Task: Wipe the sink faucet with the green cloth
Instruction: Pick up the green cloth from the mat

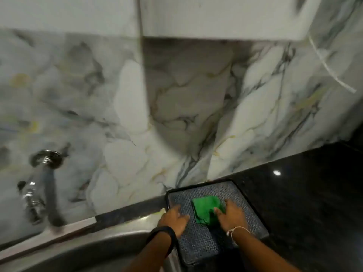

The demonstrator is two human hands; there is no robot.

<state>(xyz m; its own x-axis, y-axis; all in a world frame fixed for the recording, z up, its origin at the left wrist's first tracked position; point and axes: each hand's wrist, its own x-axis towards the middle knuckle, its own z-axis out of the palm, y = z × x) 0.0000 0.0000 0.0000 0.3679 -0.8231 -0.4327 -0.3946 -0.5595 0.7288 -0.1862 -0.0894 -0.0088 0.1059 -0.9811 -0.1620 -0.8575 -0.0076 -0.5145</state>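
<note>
A folded green cloth [205, 209] lies on a dark textured tray [200, 246] beside the sink. My right hand [230, 213] rests on the cloth's right edge, fingers spread and touching it. On the tray just left of the cloth, my left hand [173, 218] lies flat with its fingers apart and nothing in it. The chrome faucet [44, 185] juts from the marble wall at the far left, blurred, well away from both hands.
A steel sink basin [82, 250] curves below the faucet at lower left. Black stone counter [314, 193] stretches to the right of the tray. A marble wall [176, 114] rises behind, with a white cabinet [216, 14] overhead and a white cord [330, 71] hanging at right.
</note>
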